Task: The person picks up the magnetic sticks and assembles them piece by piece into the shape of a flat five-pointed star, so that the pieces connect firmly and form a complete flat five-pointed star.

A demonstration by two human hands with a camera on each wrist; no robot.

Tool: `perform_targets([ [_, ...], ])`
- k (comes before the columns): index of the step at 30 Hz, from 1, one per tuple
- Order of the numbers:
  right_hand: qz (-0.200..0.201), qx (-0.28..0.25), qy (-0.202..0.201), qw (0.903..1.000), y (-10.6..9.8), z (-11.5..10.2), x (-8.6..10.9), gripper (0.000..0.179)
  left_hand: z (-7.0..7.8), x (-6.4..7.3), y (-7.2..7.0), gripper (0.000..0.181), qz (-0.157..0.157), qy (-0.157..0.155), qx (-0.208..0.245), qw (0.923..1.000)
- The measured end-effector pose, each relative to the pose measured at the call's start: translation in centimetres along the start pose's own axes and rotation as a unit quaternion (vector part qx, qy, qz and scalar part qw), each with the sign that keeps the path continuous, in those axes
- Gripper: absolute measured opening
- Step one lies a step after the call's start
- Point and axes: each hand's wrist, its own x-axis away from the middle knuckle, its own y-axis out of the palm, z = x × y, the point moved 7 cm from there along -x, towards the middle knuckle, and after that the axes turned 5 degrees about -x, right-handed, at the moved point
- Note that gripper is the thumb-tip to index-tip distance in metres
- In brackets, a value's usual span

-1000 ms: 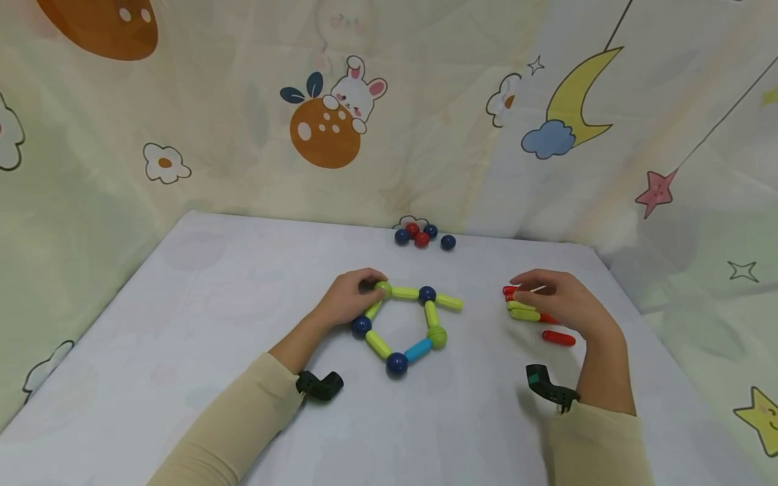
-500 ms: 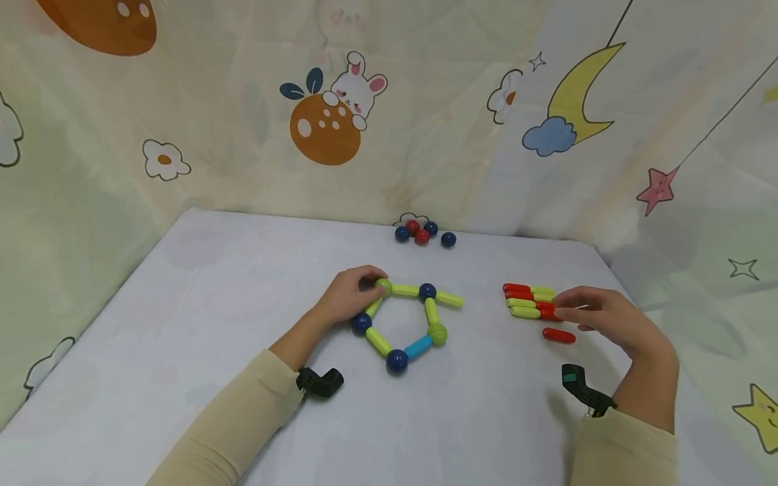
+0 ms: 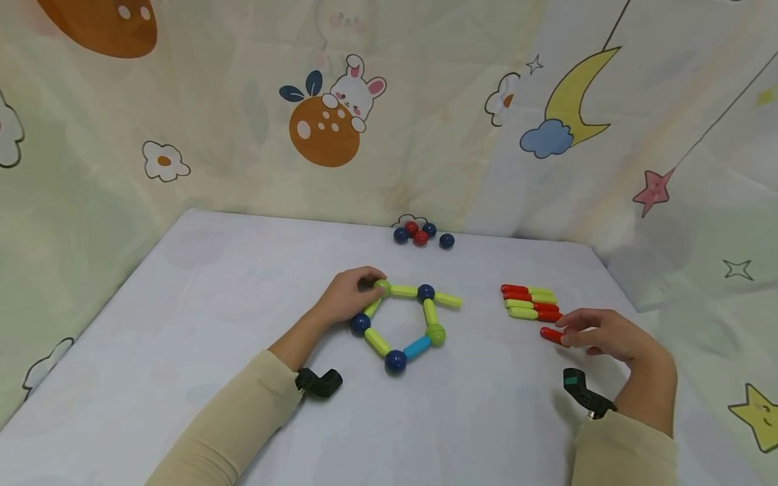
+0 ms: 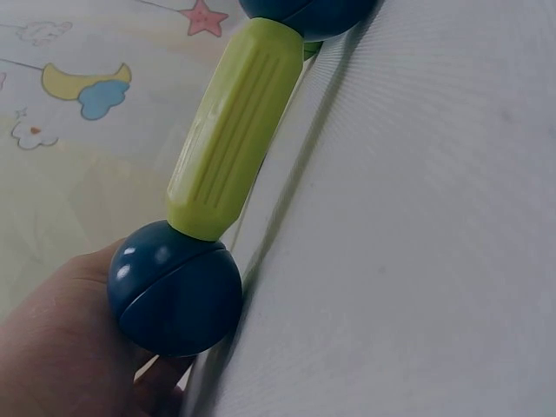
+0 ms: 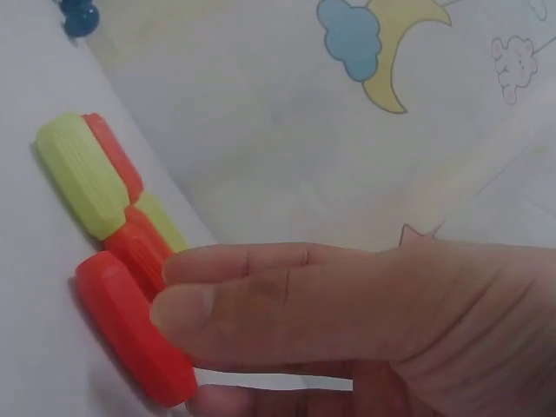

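Note:
My left hand (image 3: 351,295) pinches a green ball (image 3: 382,287) at the upper left corner of a ring of sticks and balls lying on the table. In the left wrist view a dark blue ball (image 4: 176,289) shows beside that hand, joined to a yellow-green stick (image 4: 234,130). One blue stick (image 3: 417,348) forms the ring's lower right side. A yellow-green stick (image 3: 448,300) juts right from the ring's upper dark blue ball (image 3: 426,292). My right hand (image 3: 614,335) has thumb and fingers apart at the near end of a loose red stick (image 5: 135,330), the thumb overlapping its edge.
Several red and yellow-green sticks (image 3: 524,313) lie in rows just beyond the loose red one. Red and dark blue balls (image 3: 421,237) are grouped near the far edge of the white table (image 3: 243,418). A printed cloth (image 3: 425,162) hangs behind.
My right hand has drawn back from the stick rows, rightward and toward me, down to the loose red stick. The left hand stays on the green ball.

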Motion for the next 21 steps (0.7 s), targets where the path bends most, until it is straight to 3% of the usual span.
perform_targets([
  [11, 0.007, 0.01, 0.002, 0.9999, 0.5, 1.0, -1.2, 0.048, -0.2, -0.1, 0.1, 0.032, 0.001, -0.002, 0.003, 1.0],
  [21, 0.003, -0.033, 0.004, 0.9995, 0.8, 0.8, -0.8, 0.062, -0.2, -0.2, 0.2, 0.032, 0.001, -0.005, 0.005, 1.0],
])
